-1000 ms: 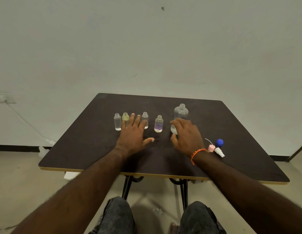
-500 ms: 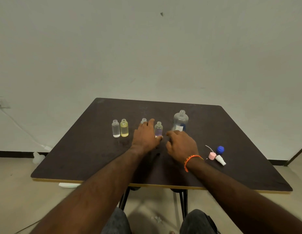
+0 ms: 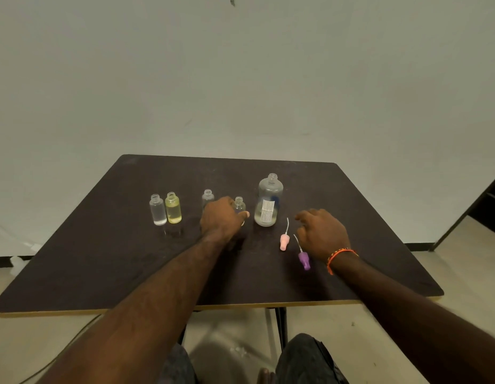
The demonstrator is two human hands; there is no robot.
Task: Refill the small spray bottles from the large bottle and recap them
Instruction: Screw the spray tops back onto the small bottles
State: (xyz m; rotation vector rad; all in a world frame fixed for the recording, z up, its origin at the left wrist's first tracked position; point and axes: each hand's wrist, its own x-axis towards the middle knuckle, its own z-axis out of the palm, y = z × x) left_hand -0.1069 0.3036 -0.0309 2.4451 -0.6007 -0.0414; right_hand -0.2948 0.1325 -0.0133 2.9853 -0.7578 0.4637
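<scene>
Several small uncapped bottles stand in a row on the dark table (image 3: 102,259): a clear one (image 3: 157,209), a yellow one (image 3: 173,208), one (image 3: 208,195) half hidden behind my left hand, and one (image 3: 239,203) that my left hand (image 3: 221,218) grips, thumb on its right side. The large clear bottle (image 3: 270,202), uncapped with a white label, stands just right of it. A pink spray cap (image 3: 284,241) and a purple spray cap (image 3: 304,259) lie in front. My right hand (image 3: 322,234) hovers beside them, fingers loosely curled, holding nothing.
A plain wall rises behind the table. The near edge of the table has a pale trim above my knees. A dark piece of furniture (image 3: 487,206) stands at the far right, and a cable runs over the floor at the left.
My left hand moved right and closed round the small bottle beside the large one. My right hand left the large bottle and shifted right, near the caps.
</scene>
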